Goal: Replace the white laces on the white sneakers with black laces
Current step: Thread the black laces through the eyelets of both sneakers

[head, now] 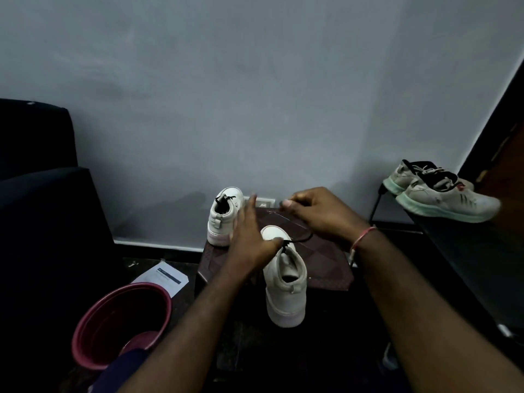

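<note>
Two white sneakers stand on a small dark patterned table (326, 268), heels toward me. The near sneaker (286, 285) has a black lace (304, 238) running from its front off to the right. My left hand (251, 236) rests on the near sneaker's front, thumb by the lace at its tongue and fingers stretched forward. My right hand (320, 214) hovers above and right of the shoe, fingers curled; it seems to pinch the lace's free end. The far sneaker (224, 215) at the back left shows black lace at its tongue.
A pink bucket (119, 321) stands on the floor at lower left, with a printed sheet (164, 279) behind it. A dark chair (42, 208) fills the left side. A pair of grey sneakers with mint soles (442, 194) sits on a dark stand at right. A wall is close behind.
</note>
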Motion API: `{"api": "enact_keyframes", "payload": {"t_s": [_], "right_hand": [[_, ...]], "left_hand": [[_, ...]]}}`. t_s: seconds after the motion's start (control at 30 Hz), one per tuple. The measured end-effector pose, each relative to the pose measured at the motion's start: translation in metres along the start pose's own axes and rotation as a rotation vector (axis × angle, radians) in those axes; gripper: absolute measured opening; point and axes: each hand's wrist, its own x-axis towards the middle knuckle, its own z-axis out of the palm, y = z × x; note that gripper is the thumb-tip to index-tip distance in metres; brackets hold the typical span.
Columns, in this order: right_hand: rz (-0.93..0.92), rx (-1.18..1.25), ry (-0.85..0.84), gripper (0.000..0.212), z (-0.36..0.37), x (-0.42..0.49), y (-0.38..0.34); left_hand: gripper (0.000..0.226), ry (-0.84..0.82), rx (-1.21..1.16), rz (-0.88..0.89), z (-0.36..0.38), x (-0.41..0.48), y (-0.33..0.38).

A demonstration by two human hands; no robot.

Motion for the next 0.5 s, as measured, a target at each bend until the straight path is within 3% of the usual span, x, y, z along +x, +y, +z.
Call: {"api": "enact_keyframes", "payload": {"t_s": [0.07,0.2,0.33,0.43,0.5], "right_hand": [[-0.034,-0.047,-0.033,0.026,0.009,0.004,-0.010],[-0.095,-0.017,0.023,0.021,0.016,0.012,-0.026],[-0.102,0.003,0.146,0.017,0.017,0.012,-0.029],[-0.098,0.255,0.313,0.013,0.017,0.011,-0.024],[-0.028,0.425,0.332,0.012,0.018,0.008,-0.018]], "left_hand": [[0.099,-0.006,-0.092,0.096,-0.003,-0.001,0.016],[0.067,-0.012,-0.540,0.048,-0.015,-0.006,0.035],[0.021,0.196,-0.476,0.143,-0.030,-0.005,0.043],[0.019,0.275,-0.353,0.103,-0.032,-0.003,0.033],[0.024,0.206,-0.221,0.105,-0.033,-0.008,0.028]]}}
